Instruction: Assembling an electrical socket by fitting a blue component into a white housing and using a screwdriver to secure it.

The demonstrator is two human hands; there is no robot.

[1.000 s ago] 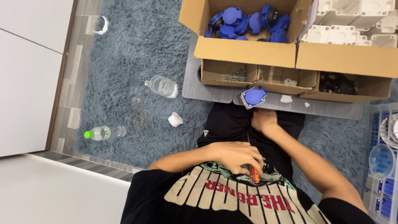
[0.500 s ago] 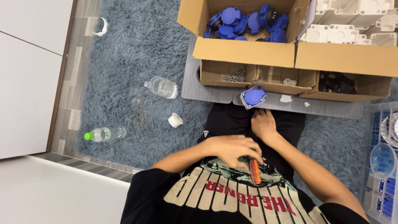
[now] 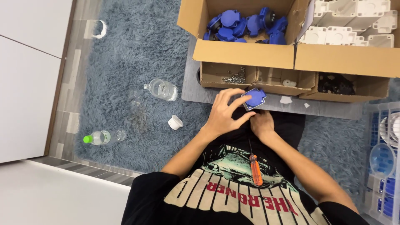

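— Left hand (image 3: 225,114) first: where is it?

— Spread wide over the lap, fingertips touching the blue socket cover (image 3: 254,98) from the left. The fingers are fanned, not closed around it.

— And the cover itself?

— It sits tilted at the near edge of the grey board (image 3: 196,89), just in front of the low cardboard tray (image 3: 258,79), partly over the lap.

— Right hand (image 3: 261,125)?

— Curled below the cover, just beside the left hand. Whether it grips anything I cannot tell; its fingers are tucked under.

— The screwdriver?

— An orange-handled screwdriver (image 3: 255,166) lies loose on the black shirt, shaft pointing up toward the hands, neither hand on it.

— What hems the hands in?

— Ahead, the tray with screws (image 3: 236,77) in its left compartment; behind that, a tall open carton of blue covers (image 3: 246,25), and beside it a carton of white housings (image 3: 354,25). To the right, a white crate (image 3: 385,158).

— Open room?

— To the left, the shaggy grey-blue rug (image 3: 133,54) lies broad, holding only a clear bottle (image 3: 162,89) on its side, a white cap (image 3: 175,122) and a green-capped bottle (image 3: 100,137) near the rug's edge.
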